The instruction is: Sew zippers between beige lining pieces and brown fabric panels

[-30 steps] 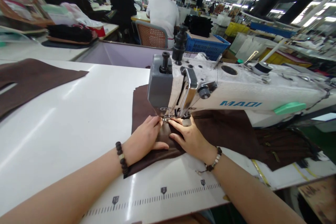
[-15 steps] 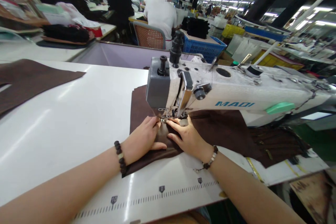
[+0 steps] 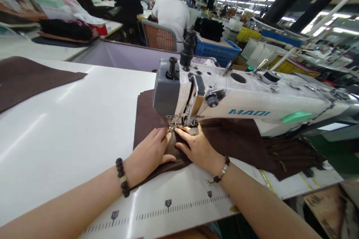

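Dark brown fabric (image 3: pixel 232 138) lies on the white table under the head of a sewing machine (image 3: pixel 218 93). My left hand (image 3: pixel 150 151) rests flat on the fabric left of the presser foot (image 3: pixel 172 128), thumb stretched out and fingertips close to the foot. On the other side, my right hand (image 3: pixel 200 145) presses on the fabric with fingers spread, its fingertips just right of the foot. Neither hand is closed round anything. The needle point is too small to make out, and the machine head hides part of the fabric.
Another brown piece (image 3: pixel 30 78) lies at the table's left. A printed scale (image 3: pixel 168 209) runs along the front edge. Brown pieces with zippers (image 3: pixel 291 153) lie at the right. Behind the machine, a person in white (image 3: pixel 172 16) sits near a blue crate (image 3: pixel 217 50).
The view has shifted slightly, so most things appear a little to the left. The fabric's left part seems slightly nearer the machine, and my left hand has turned a bit; both hands stay on the fabric.
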### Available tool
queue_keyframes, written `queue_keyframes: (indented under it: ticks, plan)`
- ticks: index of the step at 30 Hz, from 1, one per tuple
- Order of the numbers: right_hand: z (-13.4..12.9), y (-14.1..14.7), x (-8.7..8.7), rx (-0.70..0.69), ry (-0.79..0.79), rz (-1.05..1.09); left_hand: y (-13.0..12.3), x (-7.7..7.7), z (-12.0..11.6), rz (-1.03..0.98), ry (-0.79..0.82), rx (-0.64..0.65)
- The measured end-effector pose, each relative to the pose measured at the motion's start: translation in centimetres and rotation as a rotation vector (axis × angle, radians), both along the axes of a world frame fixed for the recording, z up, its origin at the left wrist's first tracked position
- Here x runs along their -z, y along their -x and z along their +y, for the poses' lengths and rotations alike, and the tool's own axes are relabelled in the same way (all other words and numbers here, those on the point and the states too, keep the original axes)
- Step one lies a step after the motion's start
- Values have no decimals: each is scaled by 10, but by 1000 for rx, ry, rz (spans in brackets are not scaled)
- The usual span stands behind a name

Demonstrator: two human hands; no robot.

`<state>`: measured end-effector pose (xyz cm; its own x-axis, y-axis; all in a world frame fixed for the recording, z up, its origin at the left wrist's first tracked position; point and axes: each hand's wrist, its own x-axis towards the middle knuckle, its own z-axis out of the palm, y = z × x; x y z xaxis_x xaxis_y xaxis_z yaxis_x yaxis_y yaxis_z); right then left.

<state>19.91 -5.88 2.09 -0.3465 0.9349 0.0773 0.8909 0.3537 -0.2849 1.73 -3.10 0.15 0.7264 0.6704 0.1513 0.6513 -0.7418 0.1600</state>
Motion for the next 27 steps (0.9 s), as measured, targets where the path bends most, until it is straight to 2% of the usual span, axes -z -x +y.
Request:
queue_keyframes:
  ticks: [7, 21, 27]
  plan:
    - [0, 1, 3, 0, 8, 5, 5, 4, 2, -44, 9, 16]
    - [0, 1, 6, -7, -29, -29, 1, -7, 4, 29, 19, 44]
    - [0, 2, 2, 9, -33, -35, 4, -4, 6, 16, 25, 48]
